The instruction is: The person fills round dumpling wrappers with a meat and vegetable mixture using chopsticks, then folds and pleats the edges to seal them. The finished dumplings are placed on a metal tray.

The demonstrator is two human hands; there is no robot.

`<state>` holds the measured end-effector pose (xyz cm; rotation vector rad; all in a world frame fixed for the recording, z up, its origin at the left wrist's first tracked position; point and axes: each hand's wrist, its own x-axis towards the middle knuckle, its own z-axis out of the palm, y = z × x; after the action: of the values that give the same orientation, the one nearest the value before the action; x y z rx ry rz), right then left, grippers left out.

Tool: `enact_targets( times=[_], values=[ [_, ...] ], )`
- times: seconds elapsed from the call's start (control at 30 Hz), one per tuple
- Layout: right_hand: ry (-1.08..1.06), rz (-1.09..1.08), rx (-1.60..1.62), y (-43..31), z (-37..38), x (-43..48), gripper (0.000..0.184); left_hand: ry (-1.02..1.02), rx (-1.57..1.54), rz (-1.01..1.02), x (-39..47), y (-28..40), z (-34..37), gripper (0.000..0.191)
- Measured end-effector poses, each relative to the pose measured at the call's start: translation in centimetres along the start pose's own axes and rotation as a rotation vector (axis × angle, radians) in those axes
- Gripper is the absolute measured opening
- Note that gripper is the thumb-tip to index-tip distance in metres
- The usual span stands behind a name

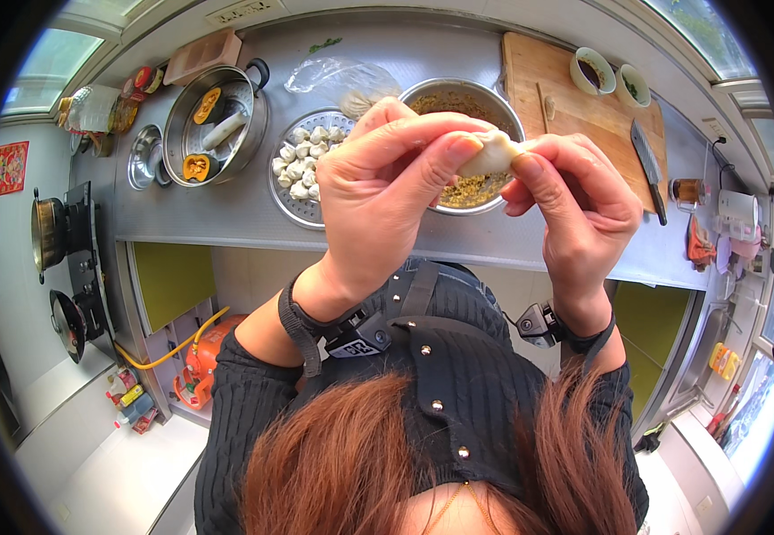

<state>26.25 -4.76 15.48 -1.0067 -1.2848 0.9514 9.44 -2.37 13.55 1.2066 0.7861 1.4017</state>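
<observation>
Between both hands, raised above the counter, is a pale folded dumpling point(494, 155). My left hand point(397, 167) pinches one end with thumb and forefinger. My right hand point(571, 180) grips the opposite end the same way. Behind and below them stands a metal bowl point(457, 85) with crumbly yellow-brown filling point(474, 190), partly hidden by my hands. Left of it, a round perforated steamer tray point(291, 206) carries several folded dumplings point(307, 157); my left hand covers its right side.
A wooden cutting board point(584, 144) at right holds a knife point(648, 164), a thin stick point(542, 107) and two small bowls point(592, 71) point(632, 86). At left, a large steel pot point(176, 127) contains cut squash point(208, 105). A clear plastic bag point(340, 77) lies behind the tray.
</observation>
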Motion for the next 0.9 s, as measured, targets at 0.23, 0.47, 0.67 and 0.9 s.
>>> enact_targets(
  times=[0.23,0.47,0.67,0.9],
  values=[
    [-0.027,0.042,0.105,0.3,-0.3,0.3,0.011,-0.031,0.117,0.032,-0.2,0.6,-0.4,0.015],
    [-0.057,0.065,0.162,0.3,-0.3,0.1,0.013,-0.053,0.121,0.077,-0.7,0.8,0.6,0.014],
    [-0.083,0.199,0.399,0.5,-0.1,-0.5,0.016,-0.400,0.231,0.001,-0.5,1.4,0.3,0.049],
    [-0.304,0.077,0.020,1.4,1.3,0.0,0.055,-0.377,0.119,-0.193,-1.5,0.6,1.1,0.055]
  ],
)
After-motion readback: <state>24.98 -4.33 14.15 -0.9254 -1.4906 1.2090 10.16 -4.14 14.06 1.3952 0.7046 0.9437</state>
